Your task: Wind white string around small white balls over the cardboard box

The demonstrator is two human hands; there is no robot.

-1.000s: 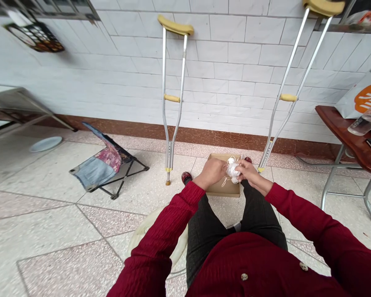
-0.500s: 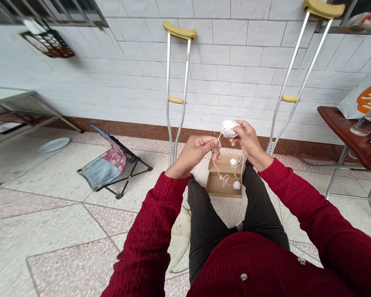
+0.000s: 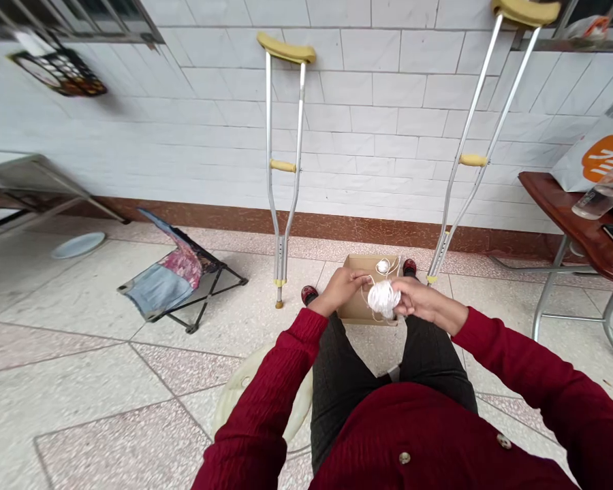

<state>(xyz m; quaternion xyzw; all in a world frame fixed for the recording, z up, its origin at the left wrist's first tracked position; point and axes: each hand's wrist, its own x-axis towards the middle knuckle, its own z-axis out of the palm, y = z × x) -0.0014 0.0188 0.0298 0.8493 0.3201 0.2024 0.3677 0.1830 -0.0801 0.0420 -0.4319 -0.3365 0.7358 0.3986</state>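
A ball of white string (image 3: 383,298) sits between my hands, low over an open cardboard box (image 3: 356,309) resting on the floor between my feet. My right hand (image 3: 421,300) grips the ball from the right. My left hand (image 3: 340,288) pinches a strand of the string (image 3: 368,279) running from it. Loose loops hang down over the box. A smaller white ball of string (image 3: 383,267) lies in the box, and the ball in my hands hides part of the box.
Aluminium crutches (image 3: 283,163) (image 3: 470,136) lean on the tiled wall on either side of the box. A low folding stool (image 3: 176,272) stands to the left, a plate (image 3: 78,245) lies behind it, and a brown table (image 3: 556,211) holds a bag and a bottle to the right.
Both hands have dropped from above the box to just over it, and the string ball has come down with them. A second small ball in the box is now hidden.
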